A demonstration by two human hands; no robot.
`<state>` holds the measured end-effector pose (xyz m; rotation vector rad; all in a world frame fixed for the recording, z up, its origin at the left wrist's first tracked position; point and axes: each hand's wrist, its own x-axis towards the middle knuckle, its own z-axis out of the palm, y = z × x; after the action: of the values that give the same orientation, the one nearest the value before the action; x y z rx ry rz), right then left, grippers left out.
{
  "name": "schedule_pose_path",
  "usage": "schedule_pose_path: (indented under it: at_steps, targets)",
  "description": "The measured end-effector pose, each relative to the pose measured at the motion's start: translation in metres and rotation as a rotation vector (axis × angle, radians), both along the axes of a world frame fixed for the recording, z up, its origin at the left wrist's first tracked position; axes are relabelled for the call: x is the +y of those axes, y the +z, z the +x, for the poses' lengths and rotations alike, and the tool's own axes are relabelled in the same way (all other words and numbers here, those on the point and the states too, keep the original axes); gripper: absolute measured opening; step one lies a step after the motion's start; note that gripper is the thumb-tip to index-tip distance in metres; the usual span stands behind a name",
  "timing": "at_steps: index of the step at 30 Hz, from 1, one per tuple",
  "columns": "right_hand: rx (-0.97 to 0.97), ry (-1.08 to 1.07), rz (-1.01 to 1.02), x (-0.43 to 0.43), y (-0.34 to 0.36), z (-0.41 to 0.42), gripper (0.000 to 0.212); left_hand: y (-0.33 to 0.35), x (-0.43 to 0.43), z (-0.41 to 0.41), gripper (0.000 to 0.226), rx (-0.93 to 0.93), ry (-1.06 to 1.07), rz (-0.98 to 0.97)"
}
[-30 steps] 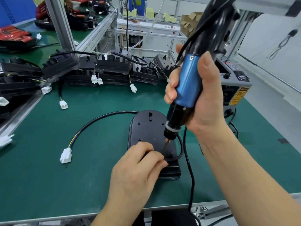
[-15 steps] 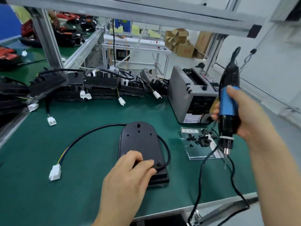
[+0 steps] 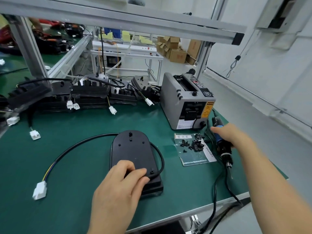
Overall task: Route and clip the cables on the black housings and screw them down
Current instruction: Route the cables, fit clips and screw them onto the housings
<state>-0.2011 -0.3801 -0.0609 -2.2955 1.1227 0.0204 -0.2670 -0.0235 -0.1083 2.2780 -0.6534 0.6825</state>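
One view, from the head. A single black housing (image 3: pixel 135 151) lies flat on the green bench (image 3: pixel 76 211), just ahead of the person, with its rounded end pointing away. Its black cable (image 3: pixel 74 146) comes out at the near right corner and curves up along the right side. It passes behind the far end, then sweeps left and back toward the near edge. It ends in a white connector (image 3: pixel 39 192) lying on the bench well left of the housing; yellow and blue wires show just before it.

The left hand (image 3: pixel 118 190) rests on the near end of the housing. Its fingers are loosely bent with the tips laid on the top face, not wrapped around anything. The right hand (image 3: pixel 233 136) is out to the right with its fingers closed round the blue barrel of a screwdriver (image 3: pixel 222 149). The tool is tilted with its bit pointing down toward the near edge; whether the tip touches the bench cannot be told. Its black cord (image 3: pixel 215 191) trails off the front edge.

Between housing and screwdriver lies a printed sheet (image 3: pixel 197 160) with a scatter of small black parts (image 3: pixel 194 145) on it. Behind the sheet stands a grey machine (image 3: pixel 187 100) with a yellow warning label. A row of more housings (image 3: pixel 91 93) with white plugs lines the back of the bench, and brown boxes (image 3: pixel 175 51) sit on the floor beyond.
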Motion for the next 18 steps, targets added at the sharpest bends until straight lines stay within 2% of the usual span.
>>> schedule_pose_path:
  at_steps: [3, 9, 15, 18]
  targets:
    - [0.111, 0.035, -0.052, 0.006, 0.008, 0.006, 0.045, -0.001, 0.000, 0.000, 0.030, -0.014, 0.004, 0.000]
    - [0.238, 0.070, -0.095, 0.014, 0.010, 0.016, 0.042, -0.001, 0.000, 0.001, 0.030, -0.018, 0.002, 0.009]
    - [0.312, 0.115, -0.180, 0.017, 0.008, 0.018, 0.056, -0.002, 0.000, 0.001, 0.030, -0.003, 0.001, 0.013]
    - [0.354, 0.123, -0.149, 0.015, 0.010, 0.017, 0.065, -0.003, 0.000, 0.001, 0.029, -0.010, 0.003, 0.002]
